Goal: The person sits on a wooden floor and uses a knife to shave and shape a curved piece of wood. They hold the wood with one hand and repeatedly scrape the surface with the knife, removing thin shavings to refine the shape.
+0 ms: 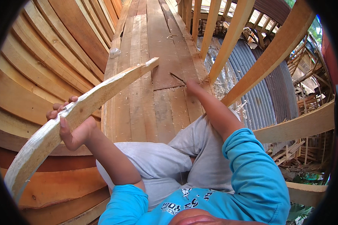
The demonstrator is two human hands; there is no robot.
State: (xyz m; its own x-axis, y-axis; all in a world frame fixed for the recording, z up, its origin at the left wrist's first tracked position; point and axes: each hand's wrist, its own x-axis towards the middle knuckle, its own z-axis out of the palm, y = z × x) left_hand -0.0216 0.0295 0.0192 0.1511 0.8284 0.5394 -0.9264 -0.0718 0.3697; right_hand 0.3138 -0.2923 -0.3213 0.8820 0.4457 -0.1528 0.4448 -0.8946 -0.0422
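My left hand (76, 134) is wrapped around a long, rough-cut wooden plank (99, 93) with a pale, hewn edge. The plank slants from the lower left up to the middle, and its narrow, notched far end hangs over the floor boards. My right hand (192, 87) is closed at the right of that end, apart from it. A thin dark tool (177, 77) sticks out of the right hand toward the far left. It looks like a blade seen edge-on, but its kind and its handle are hidden.
Wood shavings lie on the plank floor (135, 108). A small clear plastic item (115, 53) sits at its left edge. Stacked curved boards (33, 75) form the left side. Upright wooden ribs (229, 41) stand at the right, with corrugated metal sheets (257, 86) beyond and below.
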